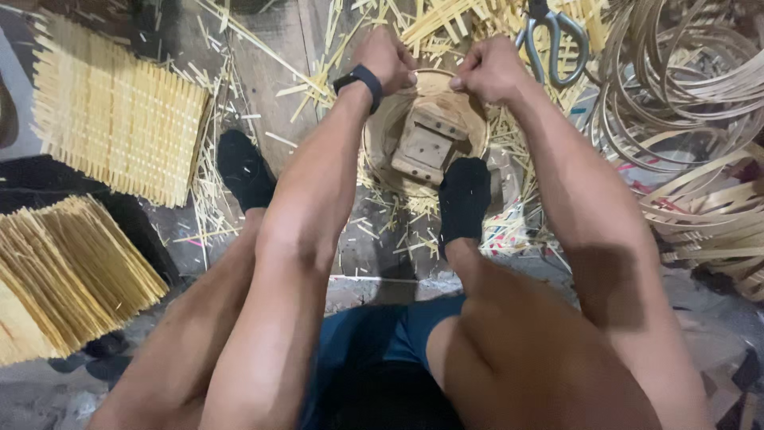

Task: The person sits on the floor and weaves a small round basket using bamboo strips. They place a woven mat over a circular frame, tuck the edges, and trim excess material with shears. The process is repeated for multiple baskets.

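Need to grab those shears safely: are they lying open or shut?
Cannot tell: only the grey handle loops of the shears show; the blades are cut off by the frame.

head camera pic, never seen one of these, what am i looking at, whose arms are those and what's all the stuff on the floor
There is no machine here. The one picture comes from a camera worn on a person's head, looking down, so the arms and legs are that person's own as they sit.

The left hand, with a black wristband, and the right hand both grip the far rim of a round woven basket. A wooden block frame sits inside it, and the right foot, in a black sock, rests against its near edge.

On the wooden floor lie loose bamboo slivers. To the left are a flat woven mat and a bundle of thin strips. To the right are coiled bamboo hoops, with grey shears near the top.
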